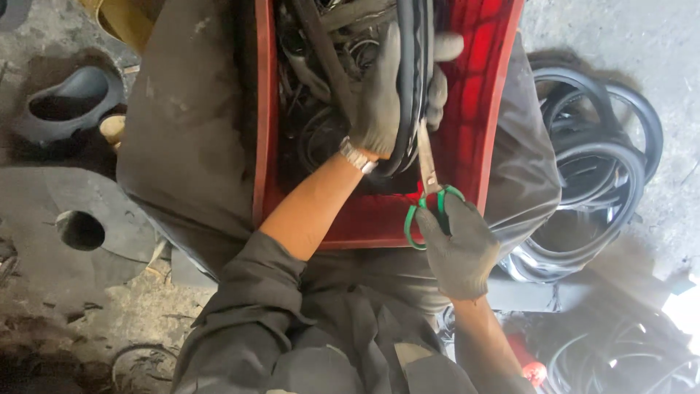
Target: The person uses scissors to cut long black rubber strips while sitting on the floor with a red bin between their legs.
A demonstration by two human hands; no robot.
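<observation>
A red plastic crate (477, 109) rests on my lap, filled with black rubber strips and rings. My left hand (383, 102), in a grey glove with a metal watch at the wrist, grips a black rubber band (410, 80) that loops up out of the crate. My right hand (458, 244), also gloved, holds green-handled scissors (430, 186) with fingers through the loops. The scissor blades point upward and meet the rubber band just below my left hand.
A pile of black rubber rings (598, 168) lies on the concrete floor to the right. At left sit a grey shoe (69, 102) and a flat grey rubber sheet with a round hole (80, 230). More dark tubing lies at bottom right.
</observation>
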